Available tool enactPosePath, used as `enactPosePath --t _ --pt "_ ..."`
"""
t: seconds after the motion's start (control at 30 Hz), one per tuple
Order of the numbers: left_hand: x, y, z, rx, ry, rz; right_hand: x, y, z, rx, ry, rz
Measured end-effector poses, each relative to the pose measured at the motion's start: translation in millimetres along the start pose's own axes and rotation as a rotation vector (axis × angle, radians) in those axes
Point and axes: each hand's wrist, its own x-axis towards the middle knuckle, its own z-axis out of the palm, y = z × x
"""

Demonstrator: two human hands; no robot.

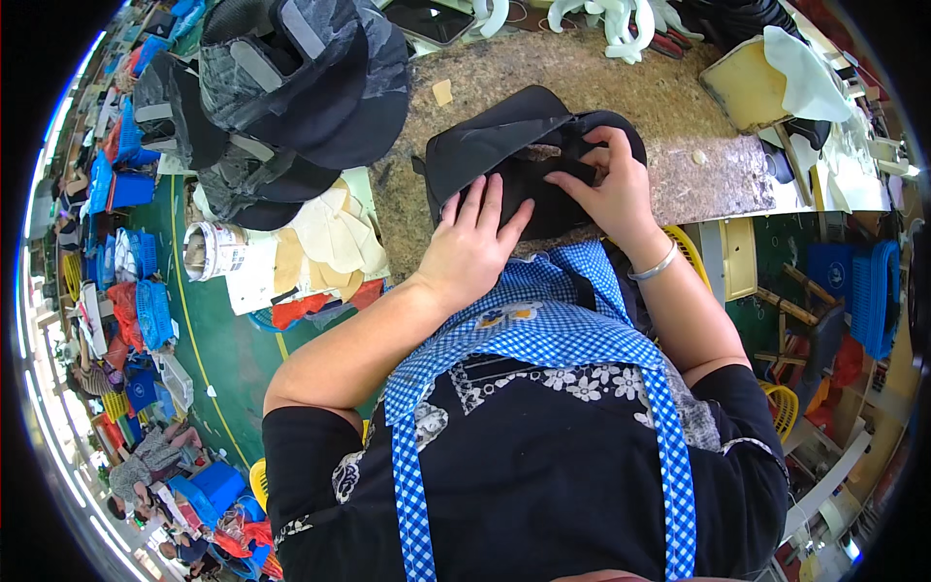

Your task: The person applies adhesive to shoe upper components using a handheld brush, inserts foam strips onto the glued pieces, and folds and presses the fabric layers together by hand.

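Note:
A black, hollow sewn piece of smooth leather-like material (497, 145), perhaps a shoe upper, lies on the worn bench near its front edge. Its opening faces me, and the dark inside shows between my hands. My left hand (475, 233) rests on its near left part with fingers stretched out and spread. On the right side, my right hand (609, 184) has its fingers bent over the piece and its thumb inside the opening, pinching an edge of it. What lies under the right fingertips is partly hidden.
Similar black pieces with grey strips (301, 82) are piled at the left. Below them lie cream cut-outs (335, 233) and a white tub (211, 250). A phone (429, 19), white curved parts (621, 24) and red-handled pliers (669, 43) line the back; a yellowed block (742, 87) stands right.

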Motion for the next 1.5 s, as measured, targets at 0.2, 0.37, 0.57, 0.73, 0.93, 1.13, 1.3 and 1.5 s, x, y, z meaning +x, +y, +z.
enactPosePath --t 0.2,0.37,0.57,0.73,0.93,1.13,1.3,1.5 --pt "7.3 7.9 -0.7 0.094 -0.041 -0.004 3.4 -15.8 0.4 -0.419 0.057 -0.33" --pt "11.5 -2.2 -11.5 -0.036 -0.034 -0.116 -2.4 -30.8 28.6 0.332 -0.475 -0.401" --pt "-10.9 -30.0 -30.0 -0.165 -0.046 -0.372 -10.9 -26.4 39.0 0.111 -0.558 -0.48" --pt "-33.3 -40.1 -34.8 -0.161 0.037 -0.04 -13.2 -28.4 40.0 0.126 -0.528 -0.48" --pt "-42.4 -28.3 -25.7 -0.094 -0.127 -0.028 -12.7 -22.6 27.8 -0.03 -0.718 -0.592" --pt "-48.2 -30.7 -26.2 0.035 -0.256 0.054 -25.0 -9.5 -7.0 -0.255 -0.643 -0.888" --pt "-37.2 -42.6 -25.8 0.236 0.015 0.304 -30.2 -38.1 -5.7 -0.201 -0.604 -0.603" --pt "6.6 -24.0 -98.4 0.035 0.614 0.247 -4.1 -79.4 9.8 0.357 -0.273 -0.335"
